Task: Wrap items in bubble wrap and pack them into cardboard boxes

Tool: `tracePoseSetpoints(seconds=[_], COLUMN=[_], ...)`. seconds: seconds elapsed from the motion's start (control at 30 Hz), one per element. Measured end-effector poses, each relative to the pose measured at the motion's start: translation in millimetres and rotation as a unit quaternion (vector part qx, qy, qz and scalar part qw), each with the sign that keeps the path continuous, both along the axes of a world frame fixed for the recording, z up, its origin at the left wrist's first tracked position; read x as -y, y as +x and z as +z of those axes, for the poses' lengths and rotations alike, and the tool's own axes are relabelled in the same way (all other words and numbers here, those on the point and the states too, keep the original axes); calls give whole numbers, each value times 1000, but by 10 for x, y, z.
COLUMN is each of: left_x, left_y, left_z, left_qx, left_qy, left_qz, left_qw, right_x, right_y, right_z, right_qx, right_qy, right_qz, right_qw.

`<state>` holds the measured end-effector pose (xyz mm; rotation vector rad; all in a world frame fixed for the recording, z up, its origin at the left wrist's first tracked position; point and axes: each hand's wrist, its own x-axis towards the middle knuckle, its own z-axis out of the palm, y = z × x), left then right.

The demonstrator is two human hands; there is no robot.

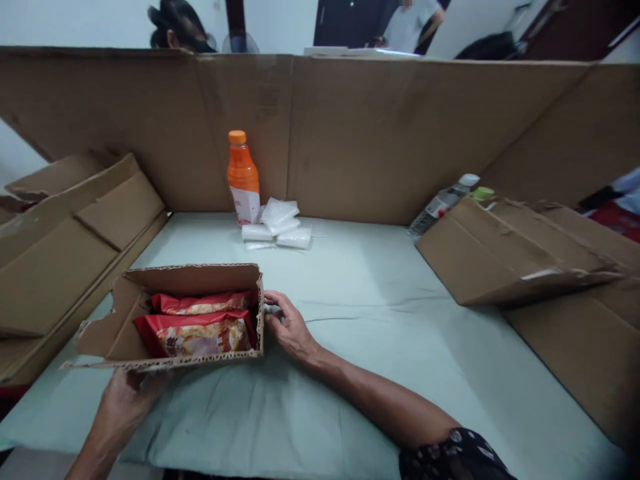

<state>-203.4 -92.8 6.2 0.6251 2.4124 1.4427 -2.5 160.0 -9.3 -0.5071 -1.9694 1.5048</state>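
Observation:
A small torn cardboard box [210, 275] sits on the pale cloth near me, with two red snack packets [200, 327] lying inside it. My left hand [123, 403] grips the box's near bottom edge from below, fingers curled under it. My right hand [287, 327] rests against the box's right wall, fingers curved along the side. Farther back stands an orange bottle [243, 177] with an orange cap, and next to it lies a pile of small clear plastic bags [278, 225].
Tall cardboard walls [390, 133] ring the cloth-covered table [360, 280]. Flattened cardboard [65, 247] lies on the left and a folded box [505, 257] on the right, with a clear bottle [443, 202] behind it. People stand beyond the wall.

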Motion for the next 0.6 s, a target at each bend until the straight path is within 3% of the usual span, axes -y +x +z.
tracePoseSetpoints(seconds=[0.13,0.4,0.5,0.6], left_x=[-361,-1632,-1815,-1797], left_y=[188,489,539,545], left_z=[-50,-48,-191,-368], left_qx=[76,50,13,-1], left_qy=[-5,77,77,48], left_qz=[-23,-118,-114,-104], left_qw=[997,989,990,993], right_x=[-163,-1036,-1372,-1791], right_y=[337,659,679,558], right_z=[35,77,140,283], right_qx=[2,-12,-6,38], right_qy=[-25,-27,-7,66], right_qz=[-33,-140,-121,-128], right_qw=[999,990,993,989])
